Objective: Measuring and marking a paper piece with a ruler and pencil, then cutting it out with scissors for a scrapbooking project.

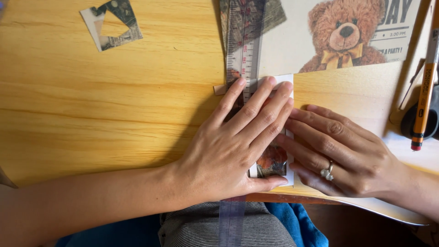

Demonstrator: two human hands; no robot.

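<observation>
A small white-bordered photo card (pixel 273 161) lies at the near edge of the wooden table (pixel 91 105), directly in front of the person, with a clear plastic ruler (pixel 243 45) laid lengthwise across it and running past the table edge over the person's lap. The left hand (pixel 238 146) lies flat with fingers spread and extended, pressing down on both ruler and card, the thumb along the card's lower edge. The right hand (pixel 340 155), wearing a ring (pixel 327 172), comes in from the side with its fingers straight and close together, the tips touching the card's right margin just beside the left fingers; it grips nothing. The work looks to be at the stage of folding or creasing the card along the ruler's edge, the ruler held still as a guide. The next move probably calls for steady downward pressure from the left hand so the ruler does not slide, while the right fingertips work the card's free side against the straight edge. Farther off, a teddy bear invitation card (pixel 347 32) lies beyond the hands, a cut paper scrap (pixel 112 23) sits at the far left, and an orange pencil (pixel 425 87) rests over a dark round object (pixel 409 123) at the right.
</observation>
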